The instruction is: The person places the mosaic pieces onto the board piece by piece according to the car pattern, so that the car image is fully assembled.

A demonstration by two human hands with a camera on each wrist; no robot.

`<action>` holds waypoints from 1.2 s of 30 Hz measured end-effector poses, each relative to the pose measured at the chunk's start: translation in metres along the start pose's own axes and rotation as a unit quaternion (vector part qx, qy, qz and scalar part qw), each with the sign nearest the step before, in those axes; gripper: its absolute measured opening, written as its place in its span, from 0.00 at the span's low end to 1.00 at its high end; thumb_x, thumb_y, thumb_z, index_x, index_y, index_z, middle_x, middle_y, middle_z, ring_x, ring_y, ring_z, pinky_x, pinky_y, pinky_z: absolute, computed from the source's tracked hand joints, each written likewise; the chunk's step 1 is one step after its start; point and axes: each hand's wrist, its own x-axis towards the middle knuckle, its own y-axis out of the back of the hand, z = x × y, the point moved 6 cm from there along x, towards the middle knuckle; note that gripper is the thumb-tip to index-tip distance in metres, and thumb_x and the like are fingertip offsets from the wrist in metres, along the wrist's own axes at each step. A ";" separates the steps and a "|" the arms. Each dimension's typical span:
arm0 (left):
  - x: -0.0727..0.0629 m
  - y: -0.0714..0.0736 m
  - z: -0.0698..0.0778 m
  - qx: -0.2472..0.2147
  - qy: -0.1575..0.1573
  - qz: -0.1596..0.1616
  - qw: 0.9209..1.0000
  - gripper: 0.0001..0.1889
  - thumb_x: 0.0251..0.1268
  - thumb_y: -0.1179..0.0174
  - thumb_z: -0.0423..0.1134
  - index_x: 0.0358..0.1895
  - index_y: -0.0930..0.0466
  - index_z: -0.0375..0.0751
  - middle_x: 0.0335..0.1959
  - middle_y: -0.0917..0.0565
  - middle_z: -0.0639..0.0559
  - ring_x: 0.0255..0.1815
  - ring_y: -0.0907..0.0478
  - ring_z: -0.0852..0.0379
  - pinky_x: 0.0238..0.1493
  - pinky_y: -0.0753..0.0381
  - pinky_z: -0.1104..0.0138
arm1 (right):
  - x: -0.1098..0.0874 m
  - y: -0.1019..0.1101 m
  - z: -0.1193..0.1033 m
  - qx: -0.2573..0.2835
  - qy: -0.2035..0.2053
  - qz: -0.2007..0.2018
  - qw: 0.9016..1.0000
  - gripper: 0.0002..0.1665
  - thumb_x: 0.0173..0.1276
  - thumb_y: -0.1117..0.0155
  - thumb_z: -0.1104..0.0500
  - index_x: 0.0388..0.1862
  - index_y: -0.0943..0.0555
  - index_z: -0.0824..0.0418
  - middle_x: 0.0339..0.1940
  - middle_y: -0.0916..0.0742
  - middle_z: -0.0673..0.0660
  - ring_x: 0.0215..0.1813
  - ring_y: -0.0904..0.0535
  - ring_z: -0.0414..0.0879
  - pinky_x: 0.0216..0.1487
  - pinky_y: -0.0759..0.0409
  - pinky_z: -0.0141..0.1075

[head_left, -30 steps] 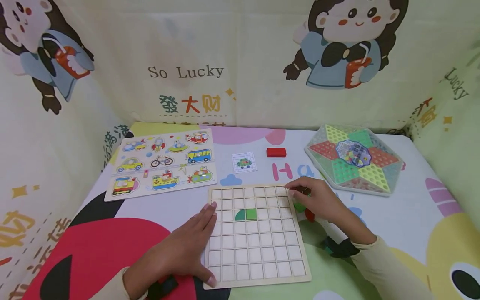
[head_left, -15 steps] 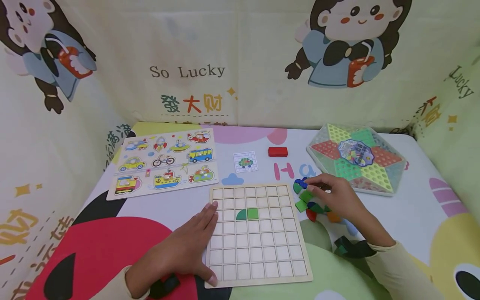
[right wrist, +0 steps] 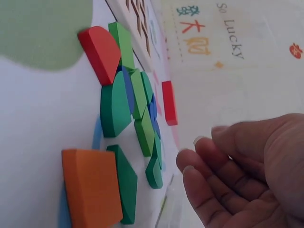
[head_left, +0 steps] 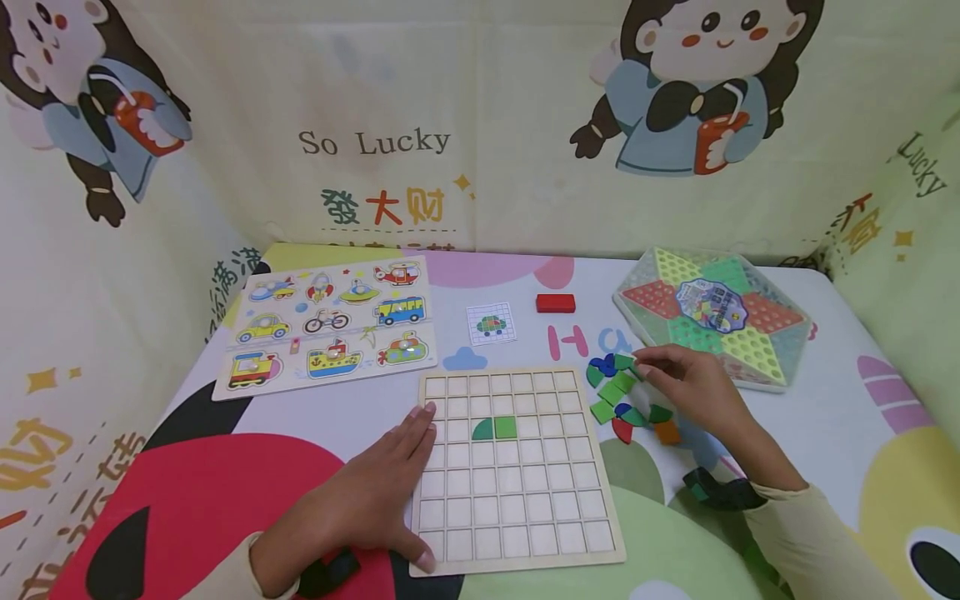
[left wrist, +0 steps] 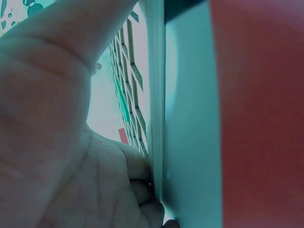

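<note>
My left hand point(head_left: 367, 487) rests along the left edge of a wooden grid board point(head_left: 517, 503), its fingers stretched out and thumb at the near corner. Inside the grid, a dark green quarter-round piece point(head_left: 482, 429) lies beside a light green square piece point(head_left: 506, 427). Right of the board is a loose group of pieces: light green squares point(head_left: 602, 412), blue ones point(head_left: 602, 366), a red rounded piece point(head_left: 622, 430), dark green pieces point(right wrist: 124, 190) and an orange square block point(right wrist: 92, 187). Over the far side of this group hovers my right hand point(head_left: 693, 387), fingers loosely bent, with nothing between them in the right wrist view.
A vehicle picture puzzle point(head_left: 326, 327) lies at the back left. Behind the board are a small card point(head_left: 491, 324) with a gridded car-like picture and a red block point(head_left: 556, 303). A clear hexagonal game box point(head_left: 712, 321) sits at the back right.
My right hand has moved right from the board's far right corner, over the loose pieces, uncovering more of them. The left hand and the two pieces in the grid stay put.
</note>
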 end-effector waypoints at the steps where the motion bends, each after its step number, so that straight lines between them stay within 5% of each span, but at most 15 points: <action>1: 0.000 0.000 0.000 -0.001 0.000 0.000 1.000 0.70 0.30 0.30 0.74 0.77 0.51 0.36 0.79 0.59 0.43 0.78 0.64 0.43 0.70 0.45 0.47 | 0.000 0.000 0.001 -0.005 -0.002 0.002 1.000 0.14 0.71 0.37 0.62 0.52 0.18 0.68 0.46 0.13 0.63 0.46 0.17 0.58 0.39 0.21 0.24; 9: 0.000 -0.001 0.000 -0.001 0.000 -0.002 1.000 0.70 0.30 0.30 0.74 0.77 0.51 0.36 0.79 0.59 0.44 0.78 0.64 0.44 0.70 0.45 0.47 | 0.001 0.003 0.010 -0.017 -0.026 0.002 1.000 0.16 0.72 0.40 0.64 0.56 0.20 0.69 0.50 0.14 0.66 0.51 0.18 0.60 0.42 0.19 0.27; 17: 0.000 -0.001 0.000 -0.004 0.002 -0.004 1.000 0.70 0.30 0.30 0.73 0.77 0.51 0.36 0.79 0.59 0.44 0.78 0.64 0.44 0.70 0.45 0.47 | 0.004 -0.005 0.015 -0.020 -0.033 -0.030 0.999 0.20 0.71 0.38 0.65 0.60 0.23 0.71 0.54 0.17 0.68 0.53 0.19 0.62 0.49 0.20 0.48; 26: 0.000 -0.001 -0.001 -0.004 0.000 -0.001 1.000 0.70 0.30 0.30 0.73 0.77 0.51 0.36 0.79 0.59 0.44 0.78 0.63 0.44 0.70 0.44 0.47 | 0.009 -0.014 0.013 -0.025 -0.018 -0.027 0.999 0.20 0.68 0.37 0.67 0.58 0.22 0.71 0.50 0.16 0.69 0.49 0.18 0.62 0.46 0.18 0.49; 36: 0.000 0.000 -0.001 0.002 0.000 -0.001 1.000 0.70 0.30 0.30 0.74 0.77 0.51 0.36 0.79 0.59 0.44 0.78 0.64 0.44 0.70 0.45 0.47 | 0.011 -0.020 0.010 -0.106 -0.021 -0.036 0.993 0.19 0.65 0.34 0.67 0.54 0.20 0.72 0.38 0.20 0.63 0.34 0.25 0.52 0.27 0.24 0.37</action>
